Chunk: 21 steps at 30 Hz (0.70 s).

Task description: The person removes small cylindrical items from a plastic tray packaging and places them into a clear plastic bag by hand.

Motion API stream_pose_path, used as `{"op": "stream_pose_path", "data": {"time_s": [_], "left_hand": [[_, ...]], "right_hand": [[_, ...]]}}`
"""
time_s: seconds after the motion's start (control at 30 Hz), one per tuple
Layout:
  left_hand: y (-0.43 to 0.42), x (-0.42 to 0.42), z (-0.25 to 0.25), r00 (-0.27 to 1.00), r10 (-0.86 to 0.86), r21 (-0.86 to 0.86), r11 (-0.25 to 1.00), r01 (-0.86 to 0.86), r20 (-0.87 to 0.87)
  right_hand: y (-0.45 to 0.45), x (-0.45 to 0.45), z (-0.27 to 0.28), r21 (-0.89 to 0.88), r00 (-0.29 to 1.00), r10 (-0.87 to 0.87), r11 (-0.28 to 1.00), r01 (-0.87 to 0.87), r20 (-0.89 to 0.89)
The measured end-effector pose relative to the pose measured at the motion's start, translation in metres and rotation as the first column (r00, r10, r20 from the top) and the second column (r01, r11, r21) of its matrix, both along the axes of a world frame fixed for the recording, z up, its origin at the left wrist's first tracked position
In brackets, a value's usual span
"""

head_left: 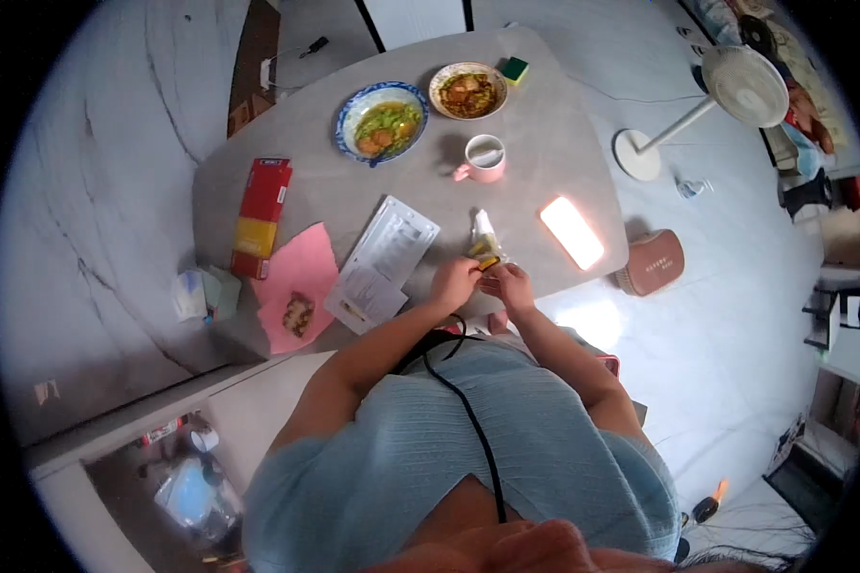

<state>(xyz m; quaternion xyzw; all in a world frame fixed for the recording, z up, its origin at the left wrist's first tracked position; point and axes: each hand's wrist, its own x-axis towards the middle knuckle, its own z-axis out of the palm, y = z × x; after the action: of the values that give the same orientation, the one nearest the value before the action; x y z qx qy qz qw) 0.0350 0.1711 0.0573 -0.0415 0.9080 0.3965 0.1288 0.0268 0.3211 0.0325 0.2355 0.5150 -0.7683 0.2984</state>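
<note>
left hand [457,284] — pinching yellow item [488,262] (packet, perhaps) | right hand [509,288] — alongside

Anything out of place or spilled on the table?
Two oddities, no clear spill. Brownish scraps, exact nature unclear, lie loose on the pink sheet near the table edge, not in a dish. The green-topped sponge sits right beside a bowl of food, an odd spot for a scrubber.

On the desk [554,143], a blue-rimmed bowl [343,119] of green food stands just beside a smaller bowl [435,91] of brown food. A green-and-yellow sponge [515,71] lies beside the latter; a pink mug [488,175] stands near. A white fan [747,86] stands on the floor [736,258].
</note>
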Motion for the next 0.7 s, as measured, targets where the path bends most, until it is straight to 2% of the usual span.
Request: {"op": "stream_pose_path", "data": {"time_s": [0.03,0.1,0.17,0.2,0.27,0.37,0.43,0.53,0.7], "left_hand": [[0.001,0.001,0.004,0.996,-0.024,-0.012,1.000,0.023,-0.091],[0.001,0.005,0.005,0.997,-0.026,-0.026,0.999,0.025,-0.073],[0.002,0.006,0.007,0.998,-0.034,-0.033,0.999,0.033,-0.058],[0.002,0.007,0.010,0.997,-0.046,-0.037,0.998,0.044,-0.063],[0.004,0.007,0.015,0.996,-0.061,-0.041,0.997,0.058,-0.069],[0.004,0.008,0.018,0.994,0.001,-0.038,0.999,-0.005,-0.110],[0.004,0.008,0.017,0.990,0.140,0.046,0.989,-0.141,0.023],[-0.003,0.009,0.000,0.996,0.063,0.030,0.998,-0.061,-0.070],[-0.004,0.008,0.005,0.998,0.054,-0.037,0.998,-0.055,-0.037]], "right_hand": [[-0.002,-0.002,-0.001,0.018,0.998,-0.033,0.999,0.032,0.048],[-0.005,-0.001,-0.008,0.036,0.993,-0.054,0.998,0.051,0.102],[0.000,0.001,-0.029,-0.162,0.985,0.028,0.987,-0.001,0.168],[0.000,0.001,-0.034,-0.161,0.985,0.028,0.987,0.000,0.170],[0.002,0.001,-0.044,-0.302,0.967,0.091,0.953,-0.016,0.237],[-0.002,-0.001,-0.035,-0.278,0.958,0.088,0.961,-0.009,0.274],[-0.003,-0.003,-0.035,-0.288,0.956,0.077,0.957,0.008,0.282],[-0.006,-0.003,-0.038,-0.286,0.955,0.064,0.958,0.023,0.288],[-0.011,0.001,-0.037,-0.237,0.954,0.038,0.971,0.035,0.297]]}}
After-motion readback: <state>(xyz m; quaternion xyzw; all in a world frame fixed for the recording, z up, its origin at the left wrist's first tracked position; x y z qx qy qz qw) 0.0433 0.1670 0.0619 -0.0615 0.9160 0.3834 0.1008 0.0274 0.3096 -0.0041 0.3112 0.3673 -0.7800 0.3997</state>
